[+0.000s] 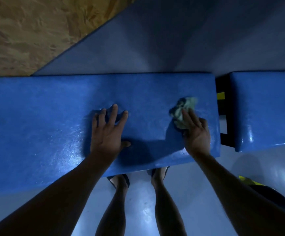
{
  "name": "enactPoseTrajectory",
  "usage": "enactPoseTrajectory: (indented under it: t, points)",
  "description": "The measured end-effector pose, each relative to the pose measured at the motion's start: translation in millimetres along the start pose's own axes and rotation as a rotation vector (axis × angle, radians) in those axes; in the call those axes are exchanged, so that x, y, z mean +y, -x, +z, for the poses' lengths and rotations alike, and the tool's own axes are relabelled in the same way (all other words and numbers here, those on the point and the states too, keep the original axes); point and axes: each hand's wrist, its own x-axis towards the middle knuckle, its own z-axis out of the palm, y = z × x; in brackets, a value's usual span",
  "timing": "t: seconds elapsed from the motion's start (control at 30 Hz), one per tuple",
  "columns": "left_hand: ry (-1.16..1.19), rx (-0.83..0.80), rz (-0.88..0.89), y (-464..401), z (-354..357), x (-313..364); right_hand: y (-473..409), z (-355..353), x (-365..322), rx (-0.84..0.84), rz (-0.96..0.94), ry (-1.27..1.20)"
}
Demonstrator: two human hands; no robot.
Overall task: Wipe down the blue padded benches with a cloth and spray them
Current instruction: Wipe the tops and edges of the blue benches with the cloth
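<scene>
A long blue padded bench (44, 120) runs across the view, its surface glistening wet in patches. My left hand (106, 132) presses flat on the bench top near its middle, fingers spread. My right hand (195, 132) holds a crumpled pale green cloth (183, 108) against the bench near its right end, fingers over the cloth. A second blue padded bench (266, 109) stands to the right across a narrow gap. No spray bottle is in view.
A black frame with a yellow strip (221, 96) shows in the gap between the benches. Behind the benches rises a grey wall (155, 40), with a chipboard panel (27, 28) at the upper left. My legs and sandals (119, 181) stand on a glossy grey floor.
</scene>
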Motion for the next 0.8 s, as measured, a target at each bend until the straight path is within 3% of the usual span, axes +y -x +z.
enactPoseTrajectory:
  t: [0.07, 0.13, 0.27, 0.37, 0.43, 0.5, 0.57, 0.67, 0.73, 0.8]
  points:
    - [-0.026, -0.014, -0.018, -0.3, -1.9, 2.7, 9.8, 11.2, -31.7, 0.083, 0.299, -0.096]
    - [-0.041, -0.012, -0.027, -0.5, -1.7, 3.5, 29.6, 24.2, -83.3, 0.072, 0.366, -0.180]
    - [-0.050, 0.001, -0.015, 1.1, 1.7, 1.5, 89.7, 33.3, -143.2, -0.102, -0.028, -0.175]
    - [-0.060, 0.010, -0.009, 1.2, 3.7, 2.0, 81.7, 25.6, -97.4, -0.197, -0.447, -0.075]
    - [-0.040, 0.012, -0.021, 1.1, 4.6, 2.8, 63.6, 16.8, -52.4, -0.208, -0.578, -0.002]
    - [-0.033, 0.015, -0.029, 1.7, 4.6, 4.5, 50.1, 7.0, -15.9, -0.174, -0.473, -0.027]
    - [-0.045, 0.019, -0.031, 2.9, 4.4, 6.7, 47.7, 6.0, -1.7, -0.076, -0.213, -0.092]
    - [-0.110, 0.018, -0.036, 6.0, 4.3, 9.3, 61.8, 26.4, -43.8, 0.061, 0.168, -0.164]
    - [-0.112, 0.030, -0.043, 7.8, 4.8, 10.7, 82.7, 39.3, -89.2, 0.034, 0.156, -0.189]
    - [-0.132, 0.034, -0.053, 10.1, 4.9, 14.0, 107.0, 44.8, -115.9, -0.041, -0.146, -0.175]
